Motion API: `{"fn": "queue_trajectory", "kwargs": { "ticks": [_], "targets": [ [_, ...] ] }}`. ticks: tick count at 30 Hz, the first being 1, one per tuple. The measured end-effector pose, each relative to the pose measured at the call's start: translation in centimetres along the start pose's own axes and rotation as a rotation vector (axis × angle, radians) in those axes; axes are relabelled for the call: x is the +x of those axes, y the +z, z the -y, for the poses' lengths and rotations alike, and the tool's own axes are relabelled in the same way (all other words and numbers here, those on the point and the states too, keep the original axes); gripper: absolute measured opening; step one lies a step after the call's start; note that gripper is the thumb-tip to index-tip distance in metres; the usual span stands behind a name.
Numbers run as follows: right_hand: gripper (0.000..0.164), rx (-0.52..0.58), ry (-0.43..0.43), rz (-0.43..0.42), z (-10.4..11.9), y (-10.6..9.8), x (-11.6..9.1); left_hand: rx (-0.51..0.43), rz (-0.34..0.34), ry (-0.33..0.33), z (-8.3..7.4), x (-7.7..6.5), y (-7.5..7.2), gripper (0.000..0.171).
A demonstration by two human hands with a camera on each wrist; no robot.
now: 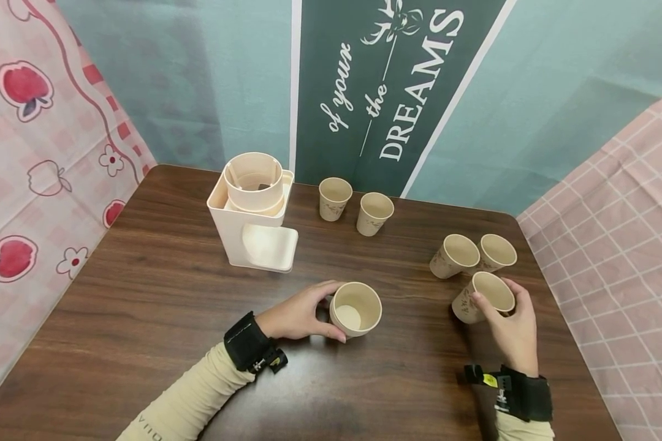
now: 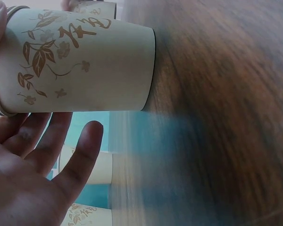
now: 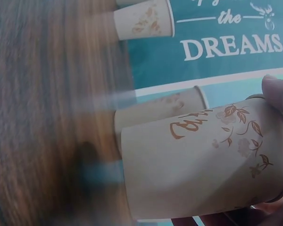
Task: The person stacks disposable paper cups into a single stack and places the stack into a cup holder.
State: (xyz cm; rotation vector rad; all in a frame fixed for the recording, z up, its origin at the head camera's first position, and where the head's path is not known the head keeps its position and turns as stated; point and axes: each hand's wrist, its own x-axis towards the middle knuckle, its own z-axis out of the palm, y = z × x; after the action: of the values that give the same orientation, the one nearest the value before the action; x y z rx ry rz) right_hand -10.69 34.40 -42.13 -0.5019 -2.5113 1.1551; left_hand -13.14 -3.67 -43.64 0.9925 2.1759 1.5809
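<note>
Near the middle of the table, my left hand (image 1: 300,311) grips a beige paper cup (image 1: 356,309) from its left side, thumb and fingers around the rim. In the left wrist view this cup (image 2: 85,66) shows brown leaf print and a doubled rim, like nested cups, with its base at the tabletop. On the right, my right hand (image 1: 515,324) holds another paper cup (image 1: 469,304) by the rim, thumb on the near side. That cup (image 3: 203,165) tilts slightly. Just behind it stand two more paper cups, one at left (image 1: 455,257) and one at right (image 1: 498,252).
A cream plastic holder (image 1: 237,239) with a round tube (image 1: 254,184) on top and a curved ledge stands at the back left. Two paper cups, one (image 1: 333,199) beside the other (image 1: 374,214), stand near the back edge. Printed cloths (image 1: 254,79) hang behind the brown table (image 1: 116,294).
</note>
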Motion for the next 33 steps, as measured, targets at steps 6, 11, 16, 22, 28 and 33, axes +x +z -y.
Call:
{"fn": "queue_trajectory", "kwargs": {
  "ticks": [6, 11, 16, 22, 28, 33],
  "targets": [
    [0.067, 0.029, -0.054, 0.009, 1.0, -0.1, -0.4, 0.005, -0.003, 0.028, 1.0, 0.1, 0.2, 0.081],
    [0.065, 0.071, -0.126, 0.036, 2.3, -0.2, -0.9, 0.010, 0.000, 0.021, 1.0, 0.1, 0.2, 0.082],
    [0.065, 0.103, -0.204, 0.087, 3.9, -0.6, -1.5, 0.007, -0.001, -0.003, 1.0, 0.2, 0.2, 0.082],
    [0.066, 0.247, -0.269, 0.176, 6.3, -0.9, -2.4, -0.001, -0.006, -0.007, 0.2, 0.1, 0.2, 0.081],
    [0.070, 0.315, -0.340, 0.239, 8.4, -1.0, -3.4, -0.011, -0.004, -0.012, -2.3, -0.2, -0.4, 0.077],
    [0.073, 0.388, -0.419, 0.294, 9.9, -0.8, -4.2, -0.012, -0.005, -0.008, -2.8, -0.3, -0.6, 0.075]
  ]
}}
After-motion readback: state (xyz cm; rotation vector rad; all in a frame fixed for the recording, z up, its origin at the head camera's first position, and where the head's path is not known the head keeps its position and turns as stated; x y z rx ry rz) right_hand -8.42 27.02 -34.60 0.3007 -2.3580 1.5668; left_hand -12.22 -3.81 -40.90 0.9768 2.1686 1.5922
